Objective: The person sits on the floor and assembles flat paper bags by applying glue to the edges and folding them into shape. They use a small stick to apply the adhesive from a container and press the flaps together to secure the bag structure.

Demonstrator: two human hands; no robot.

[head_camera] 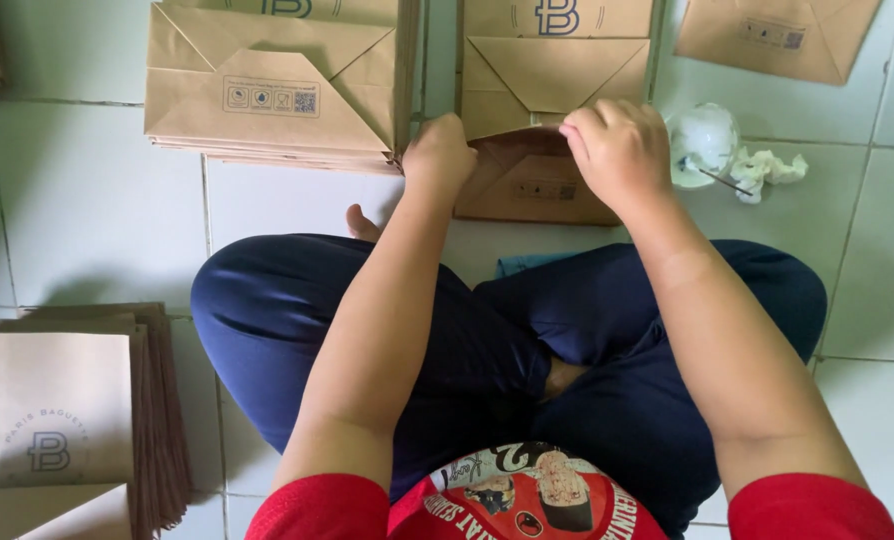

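I sit cross-legged on a tiled floor. A flat brown paper bag (552, 90) lies on the floor in front of my knees, its bottom end folded into flaps. My left hand (439, 155) presses down on the bag's left lower flap with fingers curled. My right hand (619, 148) pinches the upper edge of the bottom flap (527, 185) near its middle. Both hands touch the same bag.
A stack of finished brown bags (272, 85) lies at the upper left, another bag (777, 35) at the upper right. A pile of unfolded bags (62, 410) sits by my left knee. A small white dish with a stick (702, 145) and crumpled tissue (767, 168) lie right of the bag.
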